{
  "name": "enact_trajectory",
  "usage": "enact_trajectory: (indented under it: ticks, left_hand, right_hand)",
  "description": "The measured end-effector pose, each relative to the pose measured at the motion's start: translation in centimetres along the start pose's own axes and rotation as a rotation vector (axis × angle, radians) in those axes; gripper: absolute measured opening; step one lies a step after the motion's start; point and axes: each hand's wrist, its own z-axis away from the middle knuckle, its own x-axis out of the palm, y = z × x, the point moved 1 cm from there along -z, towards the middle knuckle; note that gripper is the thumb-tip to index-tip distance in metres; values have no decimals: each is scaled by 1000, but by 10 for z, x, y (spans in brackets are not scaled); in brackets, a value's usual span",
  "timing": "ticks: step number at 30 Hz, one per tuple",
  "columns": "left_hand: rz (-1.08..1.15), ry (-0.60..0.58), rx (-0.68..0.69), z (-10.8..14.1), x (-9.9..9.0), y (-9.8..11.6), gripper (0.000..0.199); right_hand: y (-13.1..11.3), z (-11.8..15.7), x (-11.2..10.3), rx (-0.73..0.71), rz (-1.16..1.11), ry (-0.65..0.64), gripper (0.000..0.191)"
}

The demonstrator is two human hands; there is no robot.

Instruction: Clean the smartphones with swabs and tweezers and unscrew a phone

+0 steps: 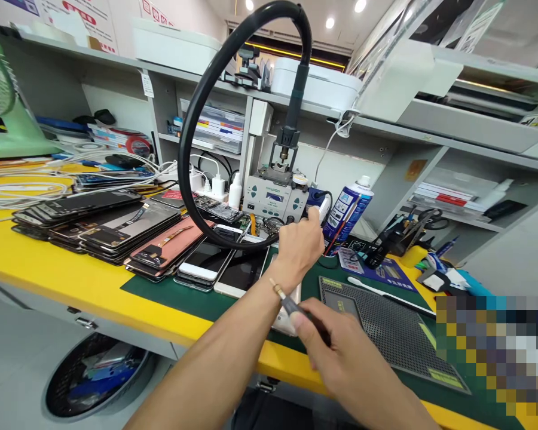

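My left hand (301,242) reaches forward over the back of the green mat, its fingers closed round a white object (325,207) beside a blue spray can (348,209). What that object is cannot be made out. Nearer to me, my right hand (329,337) grips a dark-handled tool (291,307) with a brass-coloured tip, which points up and left across my left forearm. Under my forearms lies a pale phone (284,322), partly hidden. A white phone with a dark screen (241,270) rests to its left.
Stacked phone screens (130,230) cover the bench's left side. A thick black hose (186,119) loops above a grey hot-air station (273,197). To the right lie a perforated mat (394,328) and a white brush (376,291). A bin (98,376) stands below.
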Motion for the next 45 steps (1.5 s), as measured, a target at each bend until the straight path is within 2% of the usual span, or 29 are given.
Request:
enact_trajectory:
  ticks: [4, 9, 19, 26, 30, 32, 35, 37, 39, 41, 45]
  left_hand:
    - [2, 4, 17, 1, 3, 0, 19]
    - [36, -37, 28, 2, 4, -1, 18]
    - [63, -88, 10, 3, 9, 1, 21]
    - [88, -96, -12, 3, 7, 2, 20]
    - [123, -86, -36, 2, 3, 3, 26]
    - [265, -75, -129, -1, 1, 2, 31]
    - [847, -63, -364, -7, 0, -2, 40]
    - [1200, -88, -445, -11, 1, -3, 43]
    - [1368, -134, -469, -14, 0, -2, 43]
    - [1438, -171, -489, -15, -3, -2, 43]
    - [1667, -237, -588, -15, -13, 0, 42]
  right_hand:
    - [-16, 3, 2, -21, 49, -103, 31]
    - [-12, -6, -13, 19, 100, 10, 33]
    - [-23, 0, -8, -65, 165, -61, 31]
    - [-16, -10, -25, -33, 146, -20, 33]
    - [-10, -9, -30, -68, 141, 66, 33]
    - [-3, -9, -35, -89, 62, 125, 32]
    - [12, -10, -51, -79, -188, 238, 32]
    - [25, -12, -67, -62, -369, 343, 35]
    - [38, -15, -82, -73, -477, 489, 38]
    - [49, -21, -94, -108, -538, 589, 38]
    - [67, -33, -95, -172, -572, 629, 34]
